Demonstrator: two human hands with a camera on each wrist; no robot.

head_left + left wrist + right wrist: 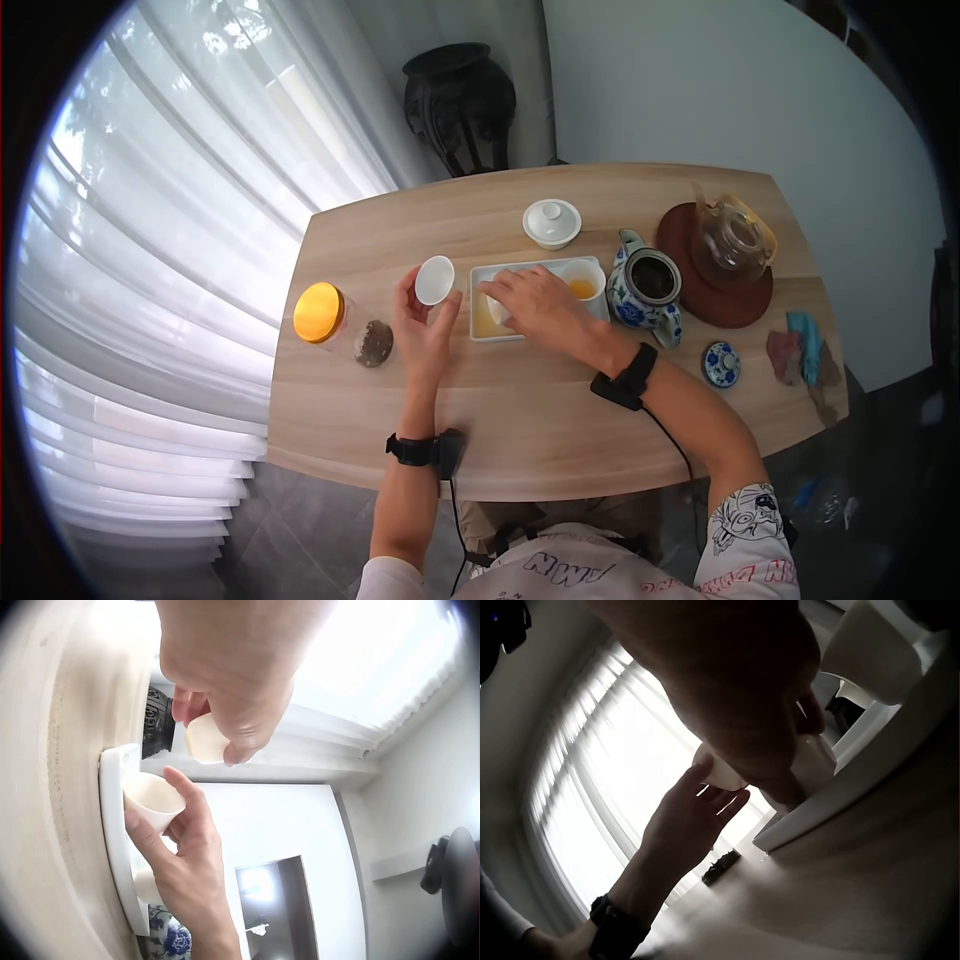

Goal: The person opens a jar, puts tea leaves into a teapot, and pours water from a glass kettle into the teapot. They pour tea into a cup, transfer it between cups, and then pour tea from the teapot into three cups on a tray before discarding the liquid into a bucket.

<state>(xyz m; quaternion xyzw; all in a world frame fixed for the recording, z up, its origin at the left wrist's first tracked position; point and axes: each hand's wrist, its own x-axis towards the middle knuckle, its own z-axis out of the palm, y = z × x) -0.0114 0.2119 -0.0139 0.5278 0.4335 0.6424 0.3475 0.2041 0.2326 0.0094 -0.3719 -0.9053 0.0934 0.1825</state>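
My left hand holds a small white teacup above the table, left of the tray, its mouth facing the head camera. My right hand is over the white tray and grips a second white teacup. In the left wrist view, thumb and fingers pinch that teacup at its sides, and it is tilted close over the tray. From above, the right hand hides most of it. A larger white cup with amber tea stands at the tray's right end. Yellowish liquid shows in the tray's left part.
Behind the tray stands a lidded white bowl. A blue-and-white teapot, its lid, a glass teapot on a brown round board and crumpled cloths are right. A yellow-lidded jar and a dark speckled lump lie left.
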